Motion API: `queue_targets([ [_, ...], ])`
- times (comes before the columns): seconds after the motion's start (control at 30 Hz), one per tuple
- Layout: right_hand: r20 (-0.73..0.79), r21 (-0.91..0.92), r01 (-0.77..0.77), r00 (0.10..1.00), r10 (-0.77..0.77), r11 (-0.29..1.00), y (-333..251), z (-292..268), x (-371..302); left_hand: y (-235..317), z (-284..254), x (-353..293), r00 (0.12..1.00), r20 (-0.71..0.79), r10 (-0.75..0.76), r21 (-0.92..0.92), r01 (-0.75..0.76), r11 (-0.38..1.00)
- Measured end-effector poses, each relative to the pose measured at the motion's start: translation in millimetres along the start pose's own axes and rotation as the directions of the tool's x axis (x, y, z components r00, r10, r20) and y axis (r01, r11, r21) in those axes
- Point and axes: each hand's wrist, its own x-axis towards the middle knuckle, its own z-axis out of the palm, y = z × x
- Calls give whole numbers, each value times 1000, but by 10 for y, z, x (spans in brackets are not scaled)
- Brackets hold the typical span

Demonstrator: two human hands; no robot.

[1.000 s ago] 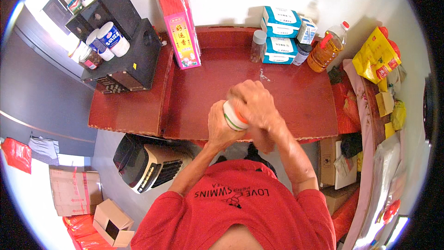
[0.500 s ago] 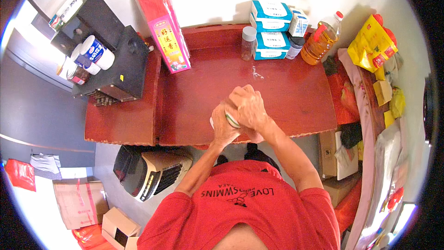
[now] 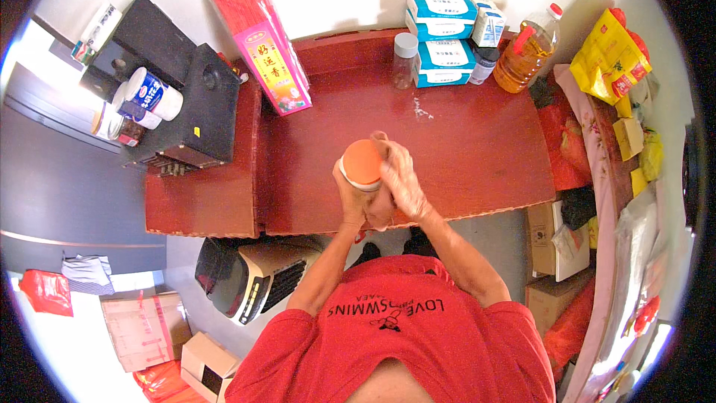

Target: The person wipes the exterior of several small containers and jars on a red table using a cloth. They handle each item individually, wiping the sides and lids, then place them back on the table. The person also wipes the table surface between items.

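A jar with a round orange lid point(image 3: 362, 162) and a white rim is held up over the front part of the red desk. My left hand point(image 3: 350, 201) is closed round its left side. On the other side my right hand point(image 3: 403, 185) presses against the jar with bent fingers near the lid. Between my palms, below the jar, shows a pinkish, soft-looking piece point(image 3: 379, 207); I cannot make out whether it is cloth or part of a hand. Most of the jar's body is hidden by my hands.
The red desk point(image 3: 462, 149) has black speakers point(image 3: 190, 116) with several jars on its left. Pink incense packs point(image 3: 276, 78) lean at the back. Tissue packs point(image 3: 444, 52), a clear bottle point(image 3: 404, 63) and an oil bottle point(image 3: 526, 56) line the back right.
The jar has turned so that its orange lid faces up; before, its white and green side showed. My right hand has shifted from over the jar to its right side. The view has shifted slightly.
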Motion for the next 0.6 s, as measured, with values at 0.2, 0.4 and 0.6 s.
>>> queue_targets([
  [0.2, -18, -284, 1, 1000, -7, 959, -15, 196, -505, 167, -150, 70, 992, 80, -102, 158, 89, 983],
  [0.4, -26, -274, 98, 994, -109, 957, 89, 35, -351, -56, -218, 212, 979, 200, 46, 251, -96, 963],
  [0.6, 225, 446, -400, 916, 332, 801, 384, -3, 513, -192, -366, 400, 894, 447, 0, 133, -66, 989],
])
